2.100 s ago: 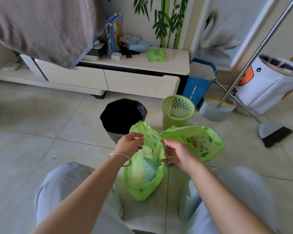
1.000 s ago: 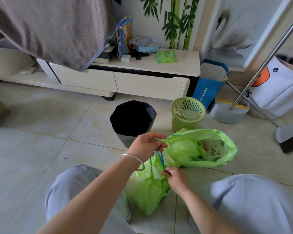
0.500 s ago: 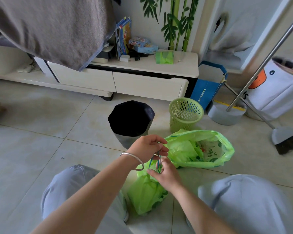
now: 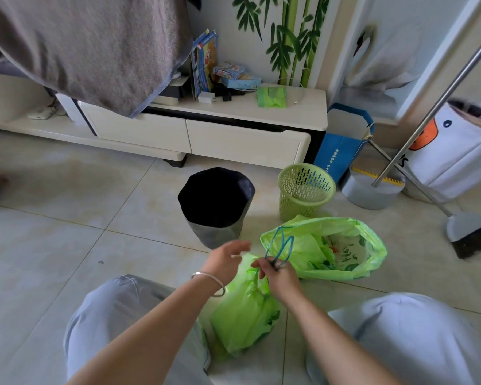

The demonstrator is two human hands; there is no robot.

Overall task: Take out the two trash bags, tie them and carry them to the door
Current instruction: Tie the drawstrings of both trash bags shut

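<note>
Squatting on the tiled floor (image 4: 67,245), knees wide, with the near green trash bag (image 4: 245,312) standing between them so both hands reach it. Right hand (image 4: 281,276) pinching the blue drawstring (image 4: 279,245) just above the bag's neck — fingers clenched on the cord, loops poking up above them. Likely held that way to keep the neck pulled shut while the knot gets made. Left hand (image 4: 225,259) just beside it, fingers released and spread, holding nothing, maybe about to reach for a loop. Silver bangle (image 4: 208,282) on that wrist.

Second green trash bag (image 4: 356,245) lying on the floor just behind, mouth wide open, scraps showing inside — not tied yet. Black bin (image 4: 217,207) and green mesh basket (image 4: 306,190) standing behind the bags; both look emptied. Broom (image 4: 467,234) and grey dustpan (image 4: 372,193) off to the right, near a white duck bag (image 4: 453,157). No door in sight, so carrying comes later.
</note>
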